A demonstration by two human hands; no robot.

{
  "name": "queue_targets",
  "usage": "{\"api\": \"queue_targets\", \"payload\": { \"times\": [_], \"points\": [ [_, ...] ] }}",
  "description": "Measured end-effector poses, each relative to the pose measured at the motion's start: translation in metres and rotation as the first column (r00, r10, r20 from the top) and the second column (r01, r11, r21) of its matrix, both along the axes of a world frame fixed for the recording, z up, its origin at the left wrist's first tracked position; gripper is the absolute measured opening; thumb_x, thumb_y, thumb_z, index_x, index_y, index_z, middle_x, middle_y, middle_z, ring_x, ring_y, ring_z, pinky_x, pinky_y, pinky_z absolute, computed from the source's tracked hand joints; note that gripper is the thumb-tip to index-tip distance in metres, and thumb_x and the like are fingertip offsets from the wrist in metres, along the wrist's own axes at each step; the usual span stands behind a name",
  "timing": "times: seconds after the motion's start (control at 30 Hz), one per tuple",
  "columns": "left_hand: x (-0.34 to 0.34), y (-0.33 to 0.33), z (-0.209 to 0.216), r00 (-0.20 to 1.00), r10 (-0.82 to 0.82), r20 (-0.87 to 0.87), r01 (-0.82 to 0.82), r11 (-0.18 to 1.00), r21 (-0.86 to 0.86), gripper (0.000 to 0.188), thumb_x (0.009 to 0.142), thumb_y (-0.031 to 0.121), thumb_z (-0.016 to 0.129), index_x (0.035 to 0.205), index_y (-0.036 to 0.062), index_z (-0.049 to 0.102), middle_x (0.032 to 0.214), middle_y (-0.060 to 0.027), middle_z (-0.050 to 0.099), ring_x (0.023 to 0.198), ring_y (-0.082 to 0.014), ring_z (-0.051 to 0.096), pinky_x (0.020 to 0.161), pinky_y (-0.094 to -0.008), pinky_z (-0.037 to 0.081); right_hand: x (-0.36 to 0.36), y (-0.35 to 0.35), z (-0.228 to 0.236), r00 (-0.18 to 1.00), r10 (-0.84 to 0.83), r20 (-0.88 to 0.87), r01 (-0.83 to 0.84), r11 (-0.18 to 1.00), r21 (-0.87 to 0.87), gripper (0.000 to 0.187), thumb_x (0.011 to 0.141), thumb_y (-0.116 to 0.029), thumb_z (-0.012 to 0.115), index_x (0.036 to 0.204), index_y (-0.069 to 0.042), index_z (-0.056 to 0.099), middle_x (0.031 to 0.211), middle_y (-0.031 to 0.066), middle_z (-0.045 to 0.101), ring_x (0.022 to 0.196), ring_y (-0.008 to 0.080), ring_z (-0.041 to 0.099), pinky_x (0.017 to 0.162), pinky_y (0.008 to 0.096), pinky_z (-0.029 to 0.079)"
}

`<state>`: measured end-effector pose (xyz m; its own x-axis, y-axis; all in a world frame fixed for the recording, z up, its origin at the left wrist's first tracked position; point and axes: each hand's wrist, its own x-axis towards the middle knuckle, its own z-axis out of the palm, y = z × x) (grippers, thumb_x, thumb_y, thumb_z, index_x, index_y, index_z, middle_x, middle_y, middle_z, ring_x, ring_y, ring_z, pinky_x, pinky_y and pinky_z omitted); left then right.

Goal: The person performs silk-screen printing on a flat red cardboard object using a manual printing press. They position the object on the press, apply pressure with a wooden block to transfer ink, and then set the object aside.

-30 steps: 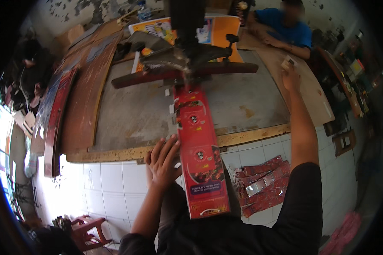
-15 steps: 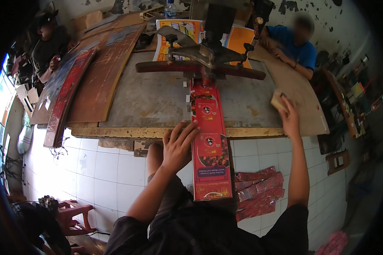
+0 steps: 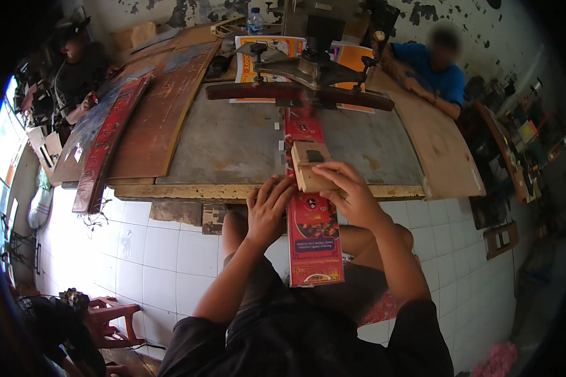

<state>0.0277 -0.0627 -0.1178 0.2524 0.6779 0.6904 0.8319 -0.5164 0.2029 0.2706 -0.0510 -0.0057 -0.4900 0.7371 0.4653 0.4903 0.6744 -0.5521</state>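
Note:
A long red printed strip runs from the worktable toward me, its near end jutting past the front edge above my lap. My right hand grips a pale wooden block with a dark patch on top; the block stands on the strip near the table's edge. Beside it, my left hand lies with fingers stretched out, fingertips at the strip's left edge. At its far end the strip passes under a dark metal clamp-like press with a long crossbar.
Brown boards and a long red piece lie to the left. Orange printed sheets and a water bottle are behind the press. One person sits at the far right, another at the far left. A red stool stands lower left.
My right hand has brought the wooden block in from the right side of the table onto the red strip. My left hand has stayed at the strip's left edge.

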Motion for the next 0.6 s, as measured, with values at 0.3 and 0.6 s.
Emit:
{"api": "queue_targets", "payload": {
  "times": [0.3,0.6],
  "points": [
    [-0.002,0.001,0.001,1.000,-0.024,-0.015,0.023,1.000,-0.020,0.065,0.086,0.027,0.080,0.148,0.0231,0.064,0.160,0.0057,0.060,0.150,-0.0199,0.051,0.119,-0.0415,0.031,-0.018,0.092,-0.024,0.999,-0.049,-0.012,0.050,0.995,0.088,0.051,0.095,-0.003,0.078,0.145,-0.007,0.068,0.144,0.0117,0.062,0.135,0.0353,0.059,0.113,0.0452,0.050],
    [0.002,0.001,0.000,1.000,0.008,0.001,-0.008,1.000,0.013,0.052,0.091,0.029,0.077,0.142,0.0240,0.070,0.155,0.0073,0.065,0.146,-0.0178,0.054,0.118,-0.0400,0.030,-0.017,0.106,-0.030,0.997,-0.068,0.023,0.063,0.985,0.159,0.050,0.094,-0.005,0.080,0.143,-0.007,0.069,0.143,0.0119,0.062,0.132,0.0356,0.061,0.112,0.0462,0.051]
  ]
}}
